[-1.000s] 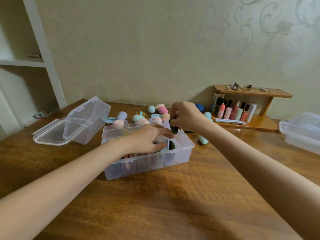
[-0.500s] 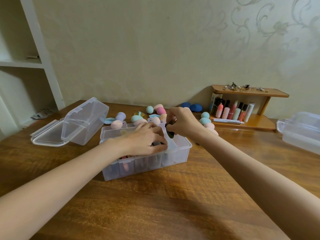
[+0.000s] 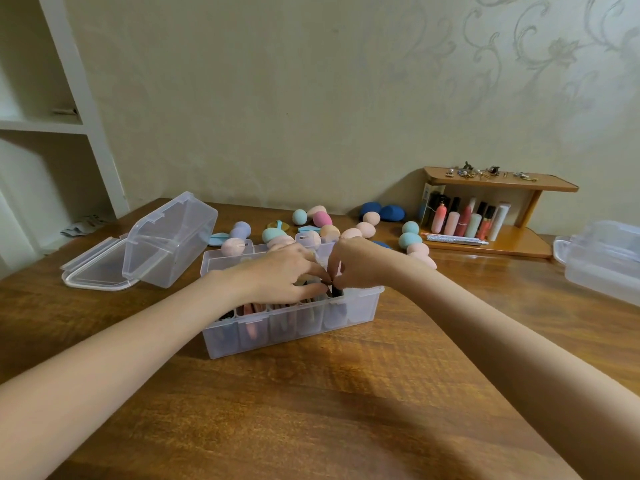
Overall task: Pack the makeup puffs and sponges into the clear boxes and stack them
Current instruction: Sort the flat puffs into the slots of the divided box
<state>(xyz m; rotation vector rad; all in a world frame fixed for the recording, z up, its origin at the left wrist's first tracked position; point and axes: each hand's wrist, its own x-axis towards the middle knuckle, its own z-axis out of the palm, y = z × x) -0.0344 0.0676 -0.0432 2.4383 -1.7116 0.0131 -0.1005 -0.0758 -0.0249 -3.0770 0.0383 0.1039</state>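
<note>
Both hands work over the clear box (image 3: 291,327) that stands open in the middle of the wooden table (image 3: 311,410). The right hand (image 3: 360,263) pinches a dark puff (image 3: 336,291) between curled fingertips and holds it at the mouth of a slot near the right end of the box. The left hand (image 3: 277,275) lies over the slots beside it, fingers bent down onto the puffs already packed; I cannot tell if it grips one of them. Many loose sponges (image 3: 410,240) wait behind the box, near a small wooden shelf (image 3: 498,183) with cosmetics. A second box (image 3: 166,240) lies on its side at the left. I think the risk is here: the slot is narrow, so a tilted puff can fold or jam, and pressing hard can push the light box along the table
</note>
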